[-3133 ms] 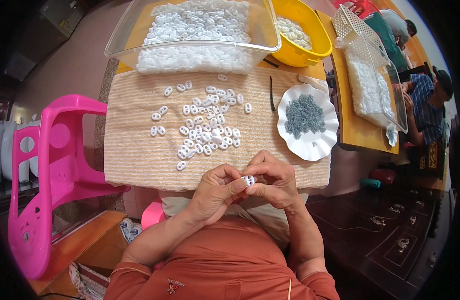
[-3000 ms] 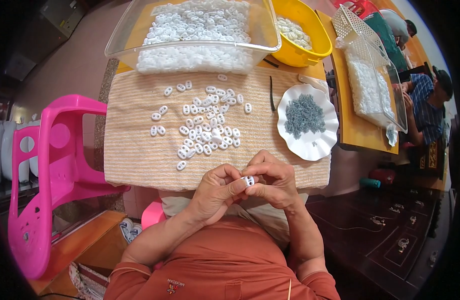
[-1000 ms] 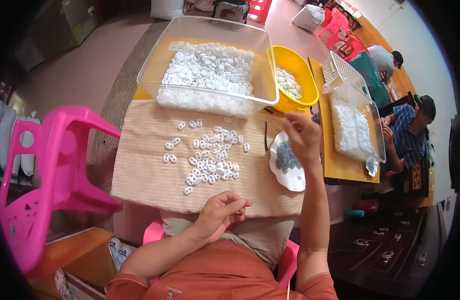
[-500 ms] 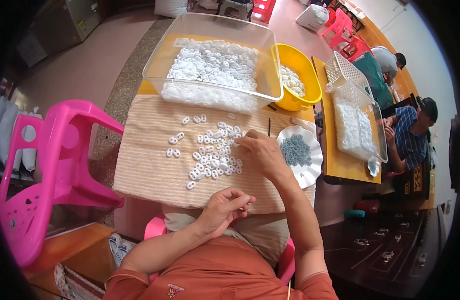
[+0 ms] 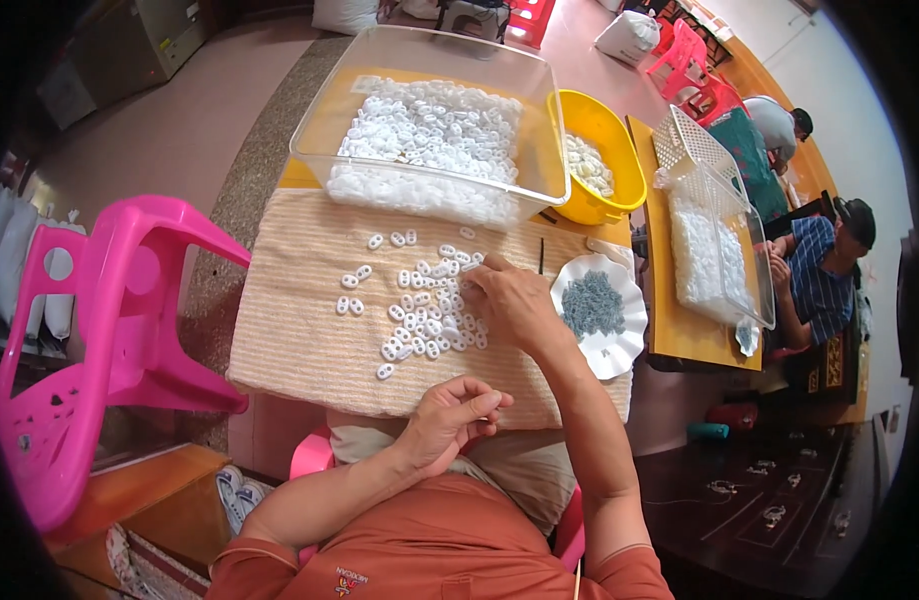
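Observation:
Small white oval pieces with two dark holes each (image 5: 429,320) lie in a loose pile on a striped beige cloth (image 5: 289,330). At the pile's right side is my right hand (image 5: 514,305), its fingers bent down and drawn together among the pieces. Its fingertips are partly hidden, so what they pinch cannot be made out. Nearer to me, over the cloth's front edge, my left hand (image 5: 454,422) is closed with thumb against curled fingers; anything in it is too small to name. A white fluted dish (image 5: 624,335) of small grey-blue parts (image 5: 592,303) stands right of my right hand.
Behind the pile stands a large clear tub (image 5: 309,140) of white pieces, beside a yellow basin (image 5: 631,170). A thin black stick (image 5: 541,255) lies near the dish. A pink stool (image 5: 149,300) is at left. Another person (image 5: 824,260) sits by a second table (image 5: 679,345) at right.
My right hand has shifted slightly left over the pile's edge. My left hand keeps its pose. The whole view has moved a little.

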Motion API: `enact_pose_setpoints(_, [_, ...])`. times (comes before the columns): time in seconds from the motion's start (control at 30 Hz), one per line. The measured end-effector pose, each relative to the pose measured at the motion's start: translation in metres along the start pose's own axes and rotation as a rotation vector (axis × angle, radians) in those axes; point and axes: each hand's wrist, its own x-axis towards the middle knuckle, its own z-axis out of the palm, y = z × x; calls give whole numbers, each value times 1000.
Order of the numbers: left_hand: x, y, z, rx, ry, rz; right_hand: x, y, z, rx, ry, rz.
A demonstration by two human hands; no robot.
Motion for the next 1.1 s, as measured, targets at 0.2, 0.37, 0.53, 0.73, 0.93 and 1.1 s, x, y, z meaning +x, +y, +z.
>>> enact_pose_setpoints(0.2, [0, 0, 1, 16, 3, 39, -9, 4, 4, 31, 139, -66])
enact_pose_setpoints(0.37, [1, 4, 2, -24, 42, 86, -56, -12, -10, 415, 211, -45])
enact_pose_setpoints(0.53, [3, 0, -3, -35, 56, 121, -99, -17, -2, 609, 217, -85])
enact_pose_setpoints(0.73, [1, -2, 4, 23, 50, 114, -111, -19, 4, 789, 309, -110])
enact_pose_setpoints(0.93, [0, -4, 4, 34, 23, 136, -116, -19, 3, 789, 297, -121])
enact_pose_setpoints(1.1, [1, -4, 3, 62, 20, 143, -120, -22, 4, 666, 347, -161])
